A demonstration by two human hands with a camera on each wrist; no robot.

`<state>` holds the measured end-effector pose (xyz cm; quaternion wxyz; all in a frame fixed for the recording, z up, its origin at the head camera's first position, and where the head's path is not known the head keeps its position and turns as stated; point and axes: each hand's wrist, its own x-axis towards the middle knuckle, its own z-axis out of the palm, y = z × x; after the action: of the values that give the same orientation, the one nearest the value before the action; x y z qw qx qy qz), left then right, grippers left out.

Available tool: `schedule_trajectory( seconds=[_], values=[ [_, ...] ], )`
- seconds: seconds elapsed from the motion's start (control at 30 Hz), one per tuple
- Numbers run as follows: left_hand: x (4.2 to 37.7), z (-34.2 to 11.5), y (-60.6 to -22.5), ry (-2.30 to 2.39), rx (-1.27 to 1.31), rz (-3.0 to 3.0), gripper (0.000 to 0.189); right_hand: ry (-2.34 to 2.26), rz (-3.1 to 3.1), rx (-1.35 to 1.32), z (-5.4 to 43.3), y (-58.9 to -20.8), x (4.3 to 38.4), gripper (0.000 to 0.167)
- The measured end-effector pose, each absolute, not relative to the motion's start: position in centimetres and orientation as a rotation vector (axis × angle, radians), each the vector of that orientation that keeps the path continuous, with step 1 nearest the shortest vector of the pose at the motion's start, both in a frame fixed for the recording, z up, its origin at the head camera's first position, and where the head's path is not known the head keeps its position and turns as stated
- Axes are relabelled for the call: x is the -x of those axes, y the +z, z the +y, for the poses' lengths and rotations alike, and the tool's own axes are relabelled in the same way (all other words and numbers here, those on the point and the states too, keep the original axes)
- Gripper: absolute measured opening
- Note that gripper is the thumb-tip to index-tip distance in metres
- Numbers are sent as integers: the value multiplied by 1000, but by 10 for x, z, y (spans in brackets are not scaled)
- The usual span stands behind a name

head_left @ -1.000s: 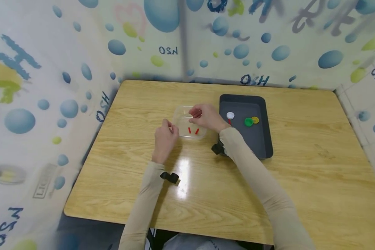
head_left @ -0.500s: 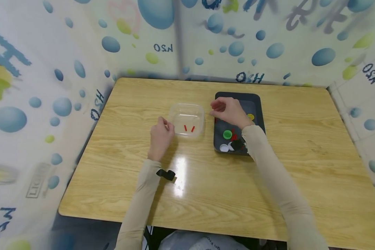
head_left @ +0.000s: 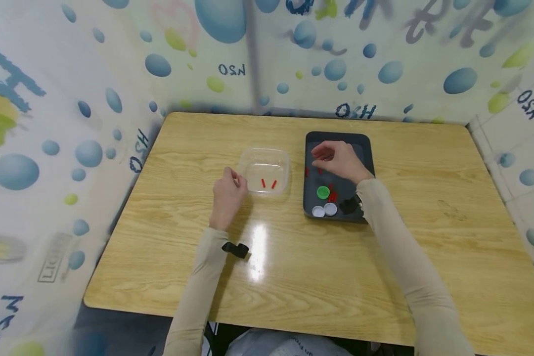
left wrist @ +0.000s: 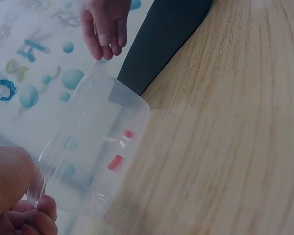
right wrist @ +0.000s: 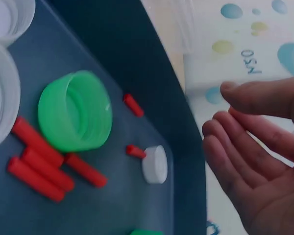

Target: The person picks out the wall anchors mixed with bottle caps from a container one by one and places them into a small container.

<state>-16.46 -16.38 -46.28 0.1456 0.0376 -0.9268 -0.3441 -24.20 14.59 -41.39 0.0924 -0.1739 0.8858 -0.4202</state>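
On a wooden tabletop, a person's left hand pinches a clear container at its left rim, two red sticks inside. To the right, the right hand, fingers relaxed, hovers above a dark tray of caps and more red sticks.

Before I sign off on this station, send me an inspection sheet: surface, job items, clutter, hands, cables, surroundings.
Surface: wooden table, with a bright glare patch nearer the person.
Job items: transparent tub holding two red pieces; dark tray holding red sticks, a green cap and white caps.
Clutter: nothing seen.
Left hand: pinches the tub's edge.
Right hand: over the tray, fingers apart from thumb, holding nothing visible.
Cables: nothing seen on the tabletop.
Surroundings: walls printed with blue and green spots and lettering.
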Motion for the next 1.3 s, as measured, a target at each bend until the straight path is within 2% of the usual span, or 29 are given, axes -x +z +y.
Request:
schedule_trajectory(
  seconds=[0.63,0.87,1.3],
  values=[
    [167,-165,-465,-975,-107,-2686,14,-1077,2599,445,156,-447,253,34],
    [167,-164,-463,-979,-117,-2685,15,-1045,2611,518,155,-452,256,35],
    [167,-164,-464,-982,-106,-2672,15,-944,2652,489,150,-453,254,33]
  ],
)
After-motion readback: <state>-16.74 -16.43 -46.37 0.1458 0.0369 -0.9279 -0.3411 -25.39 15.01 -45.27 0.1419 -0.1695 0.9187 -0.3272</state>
